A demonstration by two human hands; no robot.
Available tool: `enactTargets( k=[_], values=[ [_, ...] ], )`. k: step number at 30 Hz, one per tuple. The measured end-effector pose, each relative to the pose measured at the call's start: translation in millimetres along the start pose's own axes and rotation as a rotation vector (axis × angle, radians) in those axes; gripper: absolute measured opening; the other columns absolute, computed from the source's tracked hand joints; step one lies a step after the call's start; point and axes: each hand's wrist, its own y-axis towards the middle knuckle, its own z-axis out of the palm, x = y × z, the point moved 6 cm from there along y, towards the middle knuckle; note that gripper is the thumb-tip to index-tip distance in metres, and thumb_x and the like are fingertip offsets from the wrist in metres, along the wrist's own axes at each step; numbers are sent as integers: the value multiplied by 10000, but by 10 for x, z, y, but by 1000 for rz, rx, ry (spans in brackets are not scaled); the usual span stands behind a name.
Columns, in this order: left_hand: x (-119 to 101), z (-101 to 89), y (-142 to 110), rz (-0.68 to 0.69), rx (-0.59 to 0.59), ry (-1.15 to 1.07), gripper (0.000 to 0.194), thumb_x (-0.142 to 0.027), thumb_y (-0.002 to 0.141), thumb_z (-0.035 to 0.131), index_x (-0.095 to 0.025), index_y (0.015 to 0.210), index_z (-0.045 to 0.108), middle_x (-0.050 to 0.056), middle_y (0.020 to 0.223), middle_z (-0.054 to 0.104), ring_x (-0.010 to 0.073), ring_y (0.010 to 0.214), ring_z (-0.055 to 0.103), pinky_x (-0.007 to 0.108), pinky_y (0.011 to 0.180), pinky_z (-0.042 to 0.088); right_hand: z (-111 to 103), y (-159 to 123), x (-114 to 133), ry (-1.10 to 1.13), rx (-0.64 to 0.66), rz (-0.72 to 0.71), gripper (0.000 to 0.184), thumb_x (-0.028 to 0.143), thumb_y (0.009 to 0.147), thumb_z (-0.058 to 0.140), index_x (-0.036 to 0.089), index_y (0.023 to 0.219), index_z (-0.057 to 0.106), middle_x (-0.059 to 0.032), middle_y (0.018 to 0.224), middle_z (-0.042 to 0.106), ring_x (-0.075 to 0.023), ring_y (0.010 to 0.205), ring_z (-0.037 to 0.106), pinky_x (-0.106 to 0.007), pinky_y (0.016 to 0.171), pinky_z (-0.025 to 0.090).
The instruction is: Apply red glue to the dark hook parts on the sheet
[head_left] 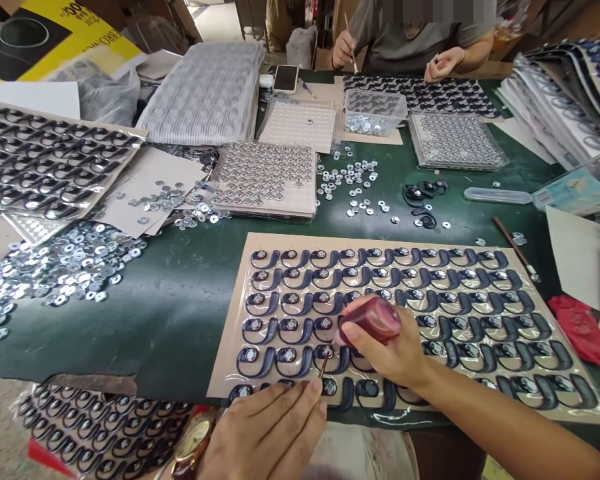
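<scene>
Right hand: Wraps fingers and thumb around a small reddish squeeze bottle, tilting the nozzle down to the left, over the sheet.
Left hand: Presses fingers together, palm down, pinching a thin reddish-brown stick at the fingertips; wears a gold-toned watch at the wrist.
Sheet of hook-shaped pieces: Lies flat on the green table, directly before the worker, carrying dark hooks in rows beneath both hands.
Piece at the tip: Sits in the second row from the near edge, third from the left, with the stick's tip at its silvery disc and the bottle's nozzle just beside.
Step in hand: Appears to be close work on that one disc, with bottle and stick brought together; too small to tell whether any liquid shows.
Next move: Seems to call for a light squeeze, a well-controlled stick tip and clearance from neighbouring discs.
Left of the sheet: Scattered loose metal washers, piled on the table.
Across the table: Bent over another sheet, a thin brush raised in a co-worker's hand.
</scene>
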Motion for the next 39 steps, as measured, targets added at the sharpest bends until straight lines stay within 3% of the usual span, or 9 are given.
enactTargets(
  k=[8, 13, 23, 28, 33, 39],
  values=[
    [5, 15, -43, -30, -65, -14, 387, -90, 948, 293, -43, 1088, 651, 160, 1160, 654, 239, 1075, 644, 300, 816, 588, -39, 23, 61, 6, -47, -45, 106, 281, 823, 625, 182, 858, 617, -14, 608, 683, -163, 516, 651, -282, 538, 553],
    [9, 0, -45, -45, -94, -16, 364, -72, 944, 316, -51, 1080, 652, 157, 1165, 653, 229, 1073, 645, 291, 824, 585, -13, 5, -9, -5, -4, 2, 106, 282, 824, 634, 191, 874, 612, -4, 598, 672, -165, 525, 647, -280, 542, 546],
    [76, -8, -30, -51, -72, -100, 337, -82, 932, 347, -25, 1112, 627, 168, 1158, 654, 240, 1111, 623, 329, 877, 569, -18, 21, 58, 47, -4, -43, 73, 263, 838, 606, 190, 835, 599, -3, 578, 659, -147, 484, 616, -268, 497, 524],
    [137, -12, -46, -65, -36, -182, 395, -140, 959, 288, -9, 1143, 612, 180, 1177, 640, 239, 1145, 602, 345, 879, 572, -16, 11, 41, 16, 0, -41, 91, 276, 830, 617, 188, 850, 610, 2, 562, 648, -148, 469, 609, -273, 489, 527],
    [258, -32, -63, -167, -81, -348, 409, 8, 802, 420, -17, 1174, 591, 158, 1203, 633, 200, 1152, 598, 308, 907, 558, 3, 11, 61, 27, 6, -42, 116, 297, 823, 630, 184, 842, 614, -3, 583, 649, -143, 470, 607, -257, 454, 507],
    [483, -50, -63, -436, -216, -545, 293, -13, 830, 549, -111, 1092, 634, 82, 1039, 717, 147, 942, 696, 223, 805, 578, -1, 13, 186, 7, -14, -201, 133, 296, 794, 673, 187, 846, 619, -17, 673, 678, -133, 506, 631, -243, 479, 520]
  ],
)
